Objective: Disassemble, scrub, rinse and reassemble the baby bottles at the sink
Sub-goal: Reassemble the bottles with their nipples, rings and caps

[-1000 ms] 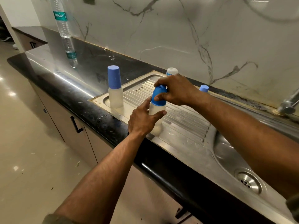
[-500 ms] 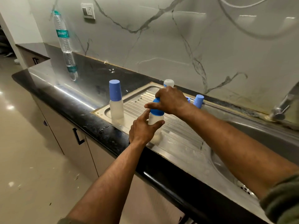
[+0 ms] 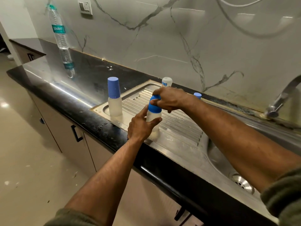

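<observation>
The black counter [image 3: 68, 101] is running from the left of the frame toward the lower right, and the steel sink [image 3: 216, 162] is sitting in it, its ribbed draining board filling the centre and its bowl and drain lying at the lower right. A tap [image 3: 280, 101] is reaching in from the right edge. A tall water bottle [image 3: 61, 33] is standing at the upper left against the marble wall.

The bottle in hand [image 3: 153, 117] is standing upright on the draining board at the centre of the frame. The left hand [image 3: 140, 128] is gripping its cloudy body, thumb and fingers curled round it. The right hand [image 3: 169, 99] is coming over from above, fingers wrapped round the blue cap [image 3: 154, 108].

Judging by this grip, the step is taking the top off, or seating it; the picture alone is not settling which. To do it well, the left hand should be holding the body hard and low so the base is not skating on the wet ribs, while the right hand is turning or pulling the cap straight along the bottle's axis rather than levering it sideways.

A second capped bottle [image 3: 114, 98] is standing left of centre at the board's corner. Behind the right hand a white bottle [image 3: 167, 81] is peeking out, and a small blue cap [image 3: 197, 95] is showing just past the wrist.
</observation>
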